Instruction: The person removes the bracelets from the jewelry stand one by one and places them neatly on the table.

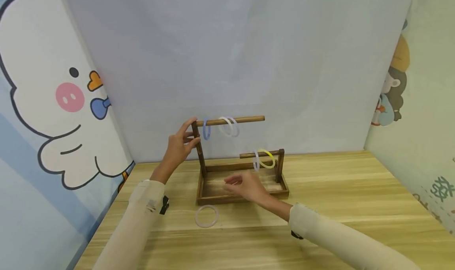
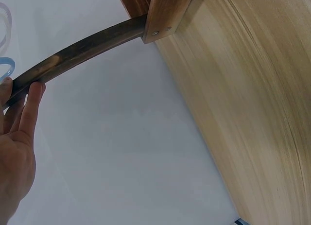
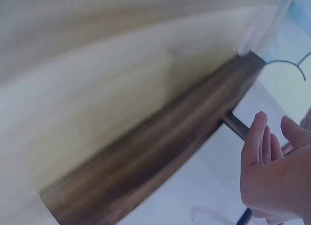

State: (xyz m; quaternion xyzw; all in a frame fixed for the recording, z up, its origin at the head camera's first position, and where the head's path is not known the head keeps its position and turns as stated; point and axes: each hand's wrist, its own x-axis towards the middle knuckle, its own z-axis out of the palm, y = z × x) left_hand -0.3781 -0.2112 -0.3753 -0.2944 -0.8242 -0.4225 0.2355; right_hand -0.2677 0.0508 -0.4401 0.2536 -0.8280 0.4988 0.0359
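Note:
My left hand grips the top of the tall post of a wooden stand; in the left wrist view its fingers are round the dark post. A blue ring, a white ring and a pale lilac ring hang on the upper bar. On the lower bar hang a pale ring and a yellow ring. My right hand is in front of the stand's tray, fingers bent loosely, with nothing seen in it; the right wrist view shows the hand beside the stand.
A pale pink ring lies flat on the wooden table, in front of the stand's left corner. Behind the table hangs a grey backdrop. Walls with cartoon pictures stand at the left and right.

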